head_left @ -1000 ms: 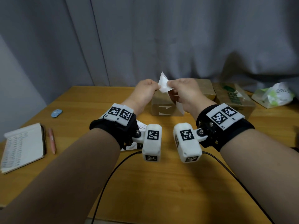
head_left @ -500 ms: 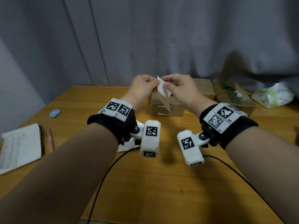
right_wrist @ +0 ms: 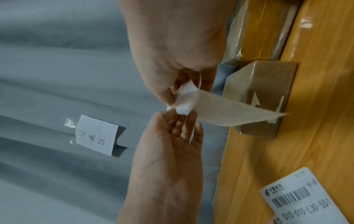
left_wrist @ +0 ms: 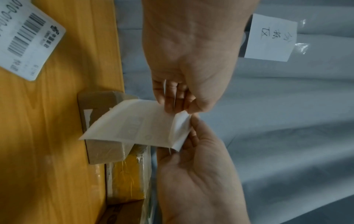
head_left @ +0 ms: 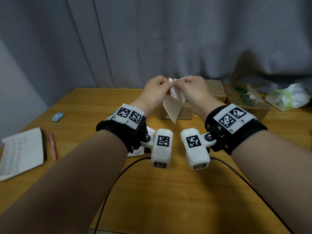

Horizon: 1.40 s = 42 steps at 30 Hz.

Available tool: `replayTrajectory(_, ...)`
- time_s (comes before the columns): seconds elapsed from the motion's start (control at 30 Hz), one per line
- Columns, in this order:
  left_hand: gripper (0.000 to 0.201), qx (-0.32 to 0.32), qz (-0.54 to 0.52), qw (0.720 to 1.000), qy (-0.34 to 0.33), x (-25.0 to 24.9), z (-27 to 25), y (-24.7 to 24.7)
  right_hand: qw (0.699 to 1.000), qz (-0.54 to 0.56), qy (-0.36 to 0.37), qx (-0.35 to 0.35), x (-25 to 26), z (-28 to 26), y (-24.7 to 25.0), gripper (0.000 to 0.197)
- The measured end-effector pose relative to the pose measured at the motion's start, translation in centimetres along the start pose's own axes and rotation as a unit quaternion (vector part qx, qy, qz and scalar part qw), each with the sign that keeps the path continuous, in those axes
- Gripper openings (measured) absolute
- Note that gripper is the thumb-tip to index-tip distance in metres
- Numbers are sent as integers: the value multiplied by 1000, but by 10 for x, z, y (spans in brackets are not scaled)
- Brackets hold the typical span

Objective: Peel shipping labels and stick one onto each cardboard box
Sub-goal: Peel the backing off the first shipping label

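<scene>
Both hands are raised above the wooden table [head_left: 168,191], in front of the nearest cardboard box [head_left: 184,112]. The left hand [head_left: 156,92] and right hand [head_left: 192,90] each have fingers curled, pinching the top corner of one shipping label [head_left: 175,95], its beige backing sheet [head_left: 172,109] hanging below, partly separated. Another barcoded label [left_wrist: 28,40] lies flat on the table, nearer

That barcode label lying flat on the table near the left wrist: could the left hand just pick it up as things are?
Probably not yet. The left hand and right hand both pinch the label being peeled in the air. The barcode label lies uncovered on the table, so the way looks free once that grip lets go.
</scene>
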<state>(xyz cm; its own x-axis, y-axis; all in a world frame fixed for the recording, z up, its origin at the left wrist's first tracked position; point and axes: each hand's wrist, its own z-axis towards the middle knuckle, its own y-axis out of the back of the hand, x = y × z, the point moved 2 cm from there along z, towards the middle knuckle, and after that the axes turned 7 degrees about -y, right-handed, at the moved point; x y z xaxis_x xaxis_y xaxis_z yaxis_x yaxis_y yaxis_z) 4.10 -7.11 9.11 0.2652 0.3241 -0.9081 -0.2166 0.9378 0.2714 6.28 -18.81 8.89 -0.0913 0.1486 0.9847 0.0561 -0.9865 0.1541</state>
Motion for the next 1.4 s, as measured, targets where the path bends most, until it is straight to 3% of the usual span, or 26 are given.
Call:
replayTrajectory(0.3, 19, -20, -84, 995, 59, 12, -5, 5, 982, 139, -119, -55, -5, 3, 3, 18)
replayTrajectory(0.5, 14, -79, -167, 978, 99, 19, -11, 6, 993, 93, -58, -39, -10, -3, 0, 18)
replayTrajectory(0.6, 15, -63, -205, 972, 99, 18, -15, 6, 997, 65, -23, -44, -12, -5, -3, 16)
replayTrajectory(0.77, 14, -11, -142, 987, 67, 18, -16, 10, 994, 87, -29, -52, -10, -7, -1, 14)
replayTrajectory(0.93, 17, -34, -108, 991, 66, 20, -12, 10, 996, 67, -20, -62, -5, -9, -2, 27)
replayTrajectory(1.13, 9, -52, -54, 997, 16, 19, -14, 11, 995, 58, -21, -77, -5, -9, -6, 29)
replayTrajectory(1.4, 15, -61, 57, 996, 12, 31, -15, 27, 998, 8, 11, -56, -8, -10, -4, 27)
